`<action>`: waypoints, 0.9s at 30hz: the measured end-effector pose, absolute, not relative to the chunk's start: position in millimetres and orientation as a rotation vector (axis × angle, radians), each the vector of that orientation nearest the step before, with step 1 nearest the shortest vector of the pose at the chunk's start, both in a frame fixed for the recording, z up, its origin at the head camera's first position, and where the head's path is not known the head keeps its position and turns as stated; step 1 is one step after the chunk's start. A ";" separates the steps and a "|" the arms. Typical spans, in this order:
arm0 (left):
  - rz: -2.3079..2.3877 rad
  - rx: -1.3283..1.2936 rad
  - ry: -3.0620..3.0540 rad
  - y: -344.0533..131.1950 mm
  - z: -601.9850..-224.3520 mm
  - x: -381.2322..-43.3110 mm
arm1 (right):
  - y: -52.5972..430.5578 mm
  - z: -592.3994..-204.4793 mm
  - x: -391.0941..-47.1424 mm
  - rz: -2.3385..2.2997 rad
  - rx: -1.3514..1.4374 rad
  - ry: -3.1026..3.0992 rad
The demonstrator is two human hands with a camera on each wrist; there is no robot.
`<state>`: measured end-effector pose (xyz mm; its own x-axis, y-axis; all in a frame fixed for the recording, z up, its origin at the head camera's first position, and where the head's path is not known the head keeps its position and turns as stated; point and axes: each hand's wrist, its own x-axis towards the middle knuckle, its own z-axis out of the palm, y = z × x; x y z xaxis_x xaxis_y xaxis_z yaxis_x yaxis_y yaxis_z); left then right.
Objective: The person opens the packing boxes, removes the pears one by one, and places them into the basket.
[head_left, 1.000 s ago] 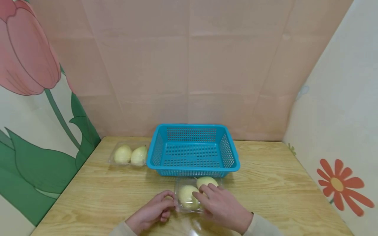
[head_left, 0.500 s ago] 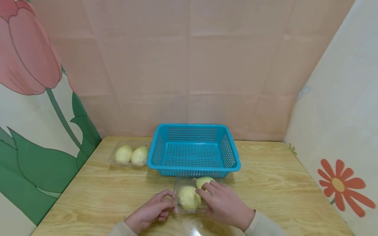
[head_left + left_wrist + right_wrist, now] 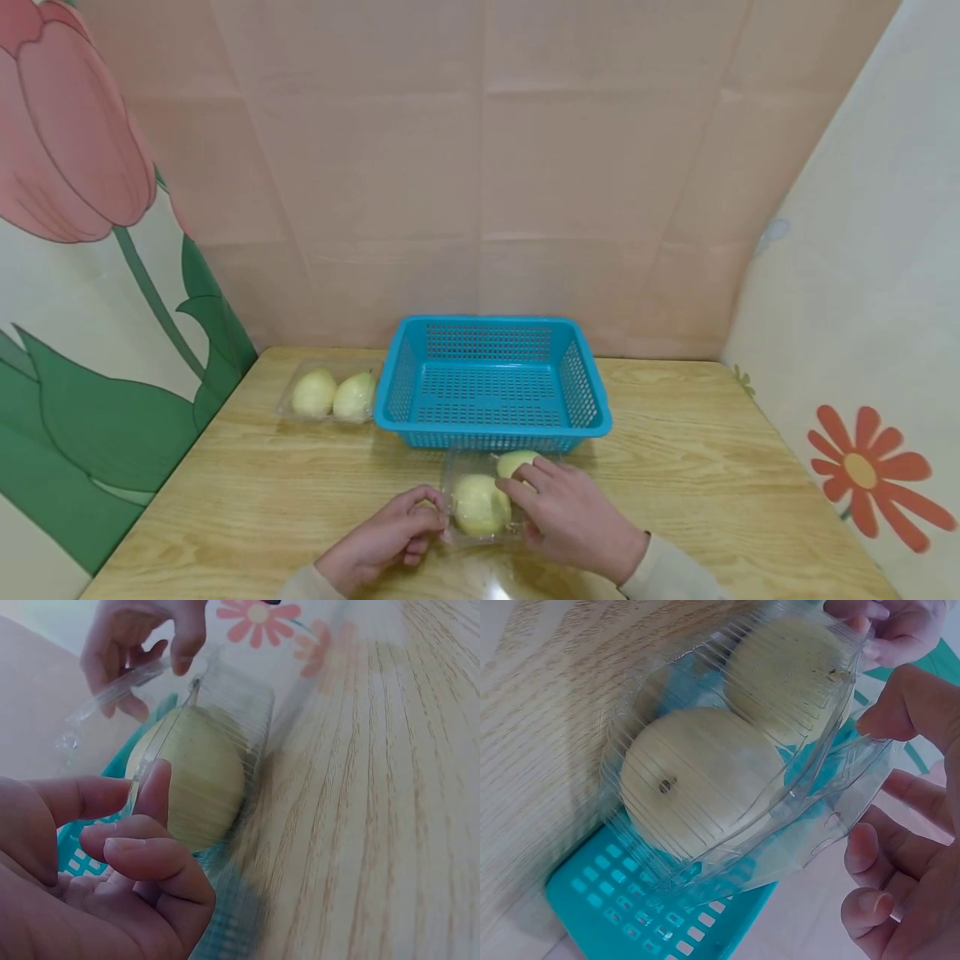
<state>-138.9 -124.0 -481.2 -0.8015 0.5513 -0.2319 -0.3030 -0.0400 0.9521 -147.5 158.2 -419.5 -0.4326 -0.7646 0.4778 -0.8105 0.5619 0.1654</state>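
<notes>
A clear plastic clamshell box (image 3: 463, 463) with two pale yellow-green pears stands in front of the basket. One pear (image 3: 480, 507) is nearer; the other pear (image 3: 514, 462) lies behind it, partly covered by the right hand. My left hand (image 3: 386, 533) pinches the box's left front edge between thumb and fingertip, its other fingers curled. At the right side, my right hand (image 3: 577, 517) pinches the lid's edge. In the right wrist view the lid (image 3: 847, 799) stands slightly apart from the base, with the thumb on its rim. Both pears (image 3: 697, 780) show through ribbed plastic.
Directly behind the box is a blue perforated basket (image 3: 487, 442) with nothing in it. Another clear box with two pears (image 3: 313, 393) sits at its left, close to the basket. A cloth backdrop (image 3: 480, 208) rises behind the wooden table (image 3: 697, 467).
My right hand has shifted slightly right, uncovering more of the near pear. The left hand keeps its place at the box's edge. Basket and other box have not moved.
</notes>
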 end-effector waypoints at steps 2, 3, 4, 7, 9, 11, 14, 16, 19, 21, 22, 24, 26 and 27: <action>1.898 0.270 1.659 -123.7 -481.5 -139.4 | 158.5 -416.0 -147.9 0.134 1.269 -2.272; 1.897 0.272 1.657 -123.6 -481.4 -139.7 | 158.7 -413.3 -148.4 0.136 1.264 -2.262; 1.898 0.275 1.654 -123.4 -481.4 -140.0 | 159.1 -410.0 -149.1 0.139 1.258 -2.249; 1.901 0.277 1.645 -123.2 -481.3 -140.6 | 161.1 -398.5 -151.7 0.141 1.231 -2.234; 1.904 0.273 1.644 -122.8 -481.0 -140.3 | 163.4 -391.5 -153.4 0.138 1.209 -2.238; 1.905 0.264 1.649 -122.5 -480.8 -139.9 | 166.6 -387.3 -155.3 0.163 1.196 -2.237; 1.906 0.255 1.654 -122.5 -480.4 -138.6 | 173.2 -382.9 -157.8 0.195 1.163 -2.235; 1.904 0.255 1.660 -122.8 -479.7 -138.0 | 178.1 -381.1 -159.4 0.217 1.124 -2.230; 1.902 0.255 1.666 -122.9 -477.9 -137.0 | 184.4 -378.2 -159.6 0.247 1.053 -2.231; 1.901 0.253 1.673 -122.7 -476.9 -136.5 | 187.2 -378.2 -158.6 0.277 0.998 -2.223; 1.902 0.249 1.671 -122.5 -476.7 -136.1 | 188.4 -378.6 -157.3 0.293 0.975 -2.220; 1.901 0.243 1.670 -122.4 -476.4 -135.4 | 190.3 -380.3 -153.9 0.319 0.941 -2.210; 1.896 0.238 1.667 -122.6 -476.3 -134.9 | 191.3 -382.8 -149.6 0.333 0.921 -2.201; 1.894 0.236 1.665 -122.8 -476.3 -134.6 | 191.3 -384.4 -147.6 0.334 0.917 -2.194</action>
